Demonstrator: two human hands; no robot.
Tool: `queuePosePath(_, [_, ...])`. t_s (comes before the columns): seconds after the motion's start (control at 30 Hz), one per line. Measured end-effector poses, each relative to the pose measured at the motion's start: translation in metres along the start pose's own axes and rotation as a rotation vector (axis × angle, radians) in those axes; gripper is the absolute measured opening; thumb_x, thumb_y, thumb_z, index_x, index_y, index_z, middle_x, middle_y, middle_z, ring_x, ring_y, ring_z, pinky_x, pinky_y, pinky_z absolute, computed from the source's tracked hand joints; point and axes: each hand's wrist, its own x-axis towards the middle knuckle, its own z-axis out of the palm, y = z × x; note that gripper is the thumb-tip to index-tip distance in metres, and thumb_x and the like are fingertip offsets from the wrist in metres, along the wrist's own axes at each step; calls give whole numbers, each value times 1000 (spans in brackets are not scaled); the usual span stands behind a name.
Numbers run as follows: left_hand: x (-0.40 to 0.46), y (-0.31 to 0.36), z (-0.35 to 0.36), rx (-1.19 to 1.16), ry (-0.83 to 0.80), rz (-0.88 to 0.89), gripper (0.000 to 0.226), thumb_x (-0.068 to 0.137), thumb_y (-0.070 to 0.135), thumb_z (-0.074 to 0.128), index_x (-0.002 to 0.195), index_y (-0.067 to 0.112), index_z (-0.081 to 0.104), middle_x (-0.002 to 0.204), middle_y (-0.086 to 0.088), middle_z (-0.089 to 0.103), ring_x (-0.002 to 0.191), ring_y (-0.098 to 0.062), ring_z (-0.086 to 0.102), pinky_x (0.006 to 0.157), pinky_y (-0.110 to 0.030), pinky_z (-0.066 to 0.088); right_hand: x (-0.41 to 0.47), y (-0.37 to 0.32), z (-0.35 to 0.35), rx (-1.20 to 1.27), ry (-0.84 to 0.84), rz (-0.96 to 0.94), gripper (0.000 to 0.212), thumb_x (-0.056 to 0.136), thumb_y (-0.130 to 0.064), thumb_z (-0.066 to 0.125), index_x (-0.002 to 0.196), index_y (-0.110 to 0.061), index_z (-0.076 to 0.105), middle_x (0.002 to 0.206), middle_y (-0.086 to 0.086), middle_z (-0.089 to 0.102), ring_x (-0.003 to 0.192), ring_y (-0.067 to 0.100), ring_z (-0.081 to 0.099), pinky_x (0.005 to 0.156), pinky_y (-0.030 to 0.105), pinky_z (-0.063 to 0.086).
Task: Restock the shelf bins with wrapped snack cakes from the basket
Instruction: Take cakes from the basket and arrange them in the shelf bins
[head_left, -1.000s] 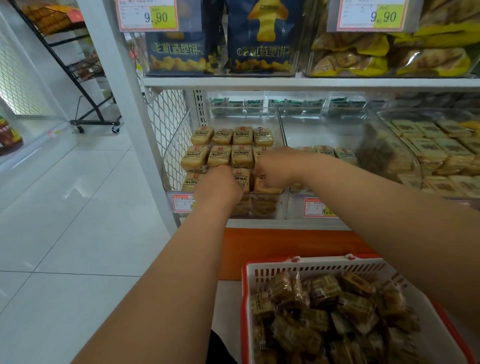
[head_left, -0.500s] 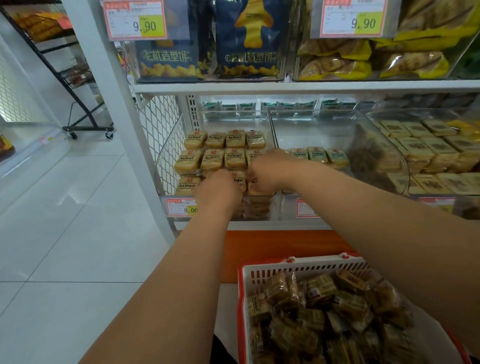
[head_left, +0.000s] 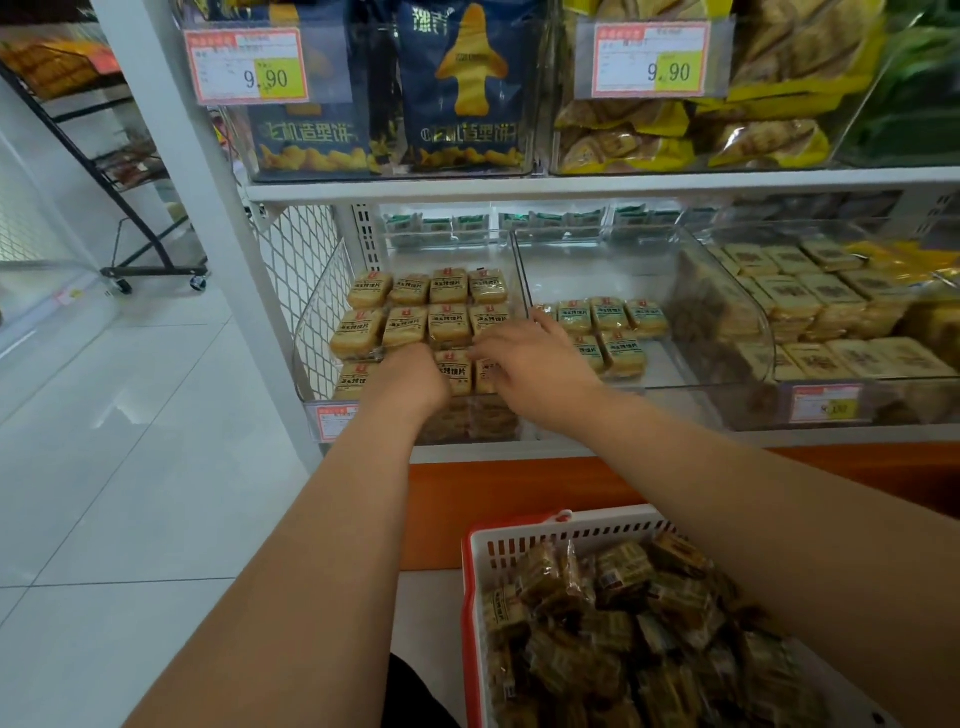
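left bin (head_left: 311, 332): clear, tilted toward the aisle, so its cakes (head_left: 449, 325) lie in neat label-up rows for shoppers. left hand (head_left: 410, 376): knuckles up over the front row, fingers hidden, grip cannot be told. right hand (head_left: 530, 358): loosely spread, fingertips on the front cakes, holding nothing, likely squaring the row. middle bin (head_left: 701, 358): part filled, room for more. basket (head_left: 485, 551): below the shelf, heaped with wrapped stock, kept in easy reach.

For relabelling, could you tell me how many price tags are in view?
4: two 9.90 tags on the upper shelf bins, one below the left cake bin behind the left hand, one lower right. Others may be hidden.
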Motion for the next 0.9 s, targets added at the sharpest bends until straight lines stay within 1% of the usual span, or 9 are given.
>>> queuePosePath(0.1, [-6, 2, 2, 6, -20, -25, 14, 91, 12, 54, 103, 16, 60, 103, -6, 64, 91, -27, 60, 85, -40, 52, -40, 2, 3, 189, 313, 24, 29, 92, -9, 55, 115, -20, 69, 115, -3, 67, 114, 19, 55, 111, 46, 32])
queuePosePath(0.17, [-16, 8, 3, 25, -2, -29, 19, 92, 15, 53, 110, 16, 57, 111, -9, 64, 101, -31, 60, 91, -44, 51, -66, 5, 3, 246, 342, 99, 25, 94, -10, 55, 111, -19, 69, 109, -4, 68, 108, 15, 56, 103, 41, 40])
queuePosePath(0.33, [-45, 23, 18, 228, 84, 10, 48, 100, 27, 44, 143, 8, 35, 147, -21, 40, 133, -39, 40, 107, -47, 34, -127, 19, 5, 344, 214, 303, 24, 97, -15, 52, 116, -21, 65, 108, -9, 64, 97, 2, 54, 82, 11, 39])
queuePosePath(0.47, [-61, 27, 37, 283, 223, 142, 58, 98, 28, 51, 149, 10, 31, 155, -20, 30, 142, -38, 29, 116, -50, 24, -171, 40, 13, 359, 91, 489, 22, 99, -19, 51, 119, -23, 60, 99, -11, 61, 80, -1, 55, 66, 14, 41])
queuePosePath(0.6, [-92, 50, 63, 118, 527, 632, 39, 91, 10, 57, 130, 13, 55, 128, -10, 60, 118, -30, 54, 96, -45, 44, -205, 73, 41, 441, -178, 735, 23, 99, -22, 52, 122, -21, 57, 113, -2, 64, 94, 11, 59, 79, 25, 48])
queuePosePath(0.67, [-114, 63, 89, 48, 385, 731, 37, 95, 15, 54, 132, 17, 52, 123, -4, 62, 113, -24, 55, 92, -40, 46, -221, 82, 59, 373, -304, 756, 28, 101, -23, 48, 128, -19, 53, 120, 4, 64, 100, 17, 62, 86, 30, 51])
queuePosePath(0.77, [-140, 69, 135, -38, 6, 598, 44, 98, 27, 53, 141, 25, 42, 121, 2, 60, 112, -17, 55, 94, -36, 47, -242, 88, 86, 283, -433, 732, 36, 102, -29, 44, 138, -25, 45, 128, 2, 60, 112, 19, 59, 98, 38, 43])
queuePosePath(0.83, [-144, 66, 156, -45, -156, 500, 47, 98, 33, 54, 141, 29, 38, 120, 4, 61, 111, -17, 57, 92, -36, 51, -249, 93, 106, 257, -524, 652, 47, 98, -36, 46, 143, -28, 39, 146, 2, 46, 133, 26, 43, 112, 46, 32])
queuePosePath(0.9, [-142, 65, 163, -30, -244, 463, 48, 97, 36, 56, 141, 31, 37, 123, 4, 61, 112, -17, 58, 91, -38, 53, -254, 97, 128, 162, -672, 560, 59, 96, -41, 46, 150, -27, 27, 160, 3, 20, 148, 31, 13, 119, 54, 19])
